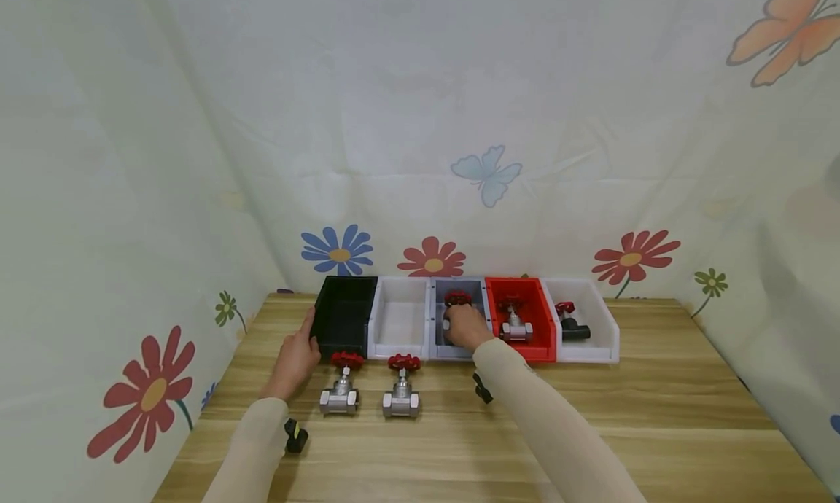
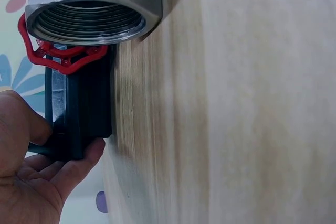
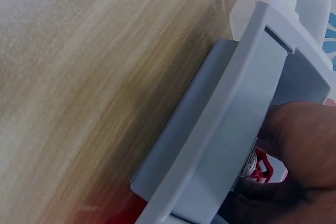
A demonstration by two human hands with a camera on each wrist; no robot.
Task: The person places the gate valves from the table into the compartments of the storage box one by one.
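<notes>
"Head view first: how are the arms set?"

"The left hand (image 1: 293,359) reaches in from the near left, its fingers along the left side of the black bin (image 1: 343,313), leftmost of five. The right hand (image 1: 467,328) comes in from the near right and dips into the grey bin (image 1: 453,353), the middle one, onto a red-wheeled valve (image 1: 457,297)."

"What sits around them?"

"A steel valve (image 1: 339,399) is just on the near side of the black bin, with a second steel valve (image 1: 401,402) to its right. A small black fitting (image 1: 296,437) is beside the left sleeve (image 1: 252,445); another dark fitting (image 1: 483,388) is beside the right sleeve (image 1: 551,423). The red bin (image 1: 540,353), right of the grey one, holds a similar valve (image 1: 516,330)."

"And the left wrist view?"

"Thumb and fingers are set on opposite sides of the black bin's corner, pinching it (a threaded valve end fills the top of that picture)."

"The right wrist view?"

"The hand is over the grey bin's wall, fingers bent inward and clamped on the red-wheeled valve, which lies inside that bin. Red wheel and metal show between the digits; the fingertips themselves are in shadow."
</notes>
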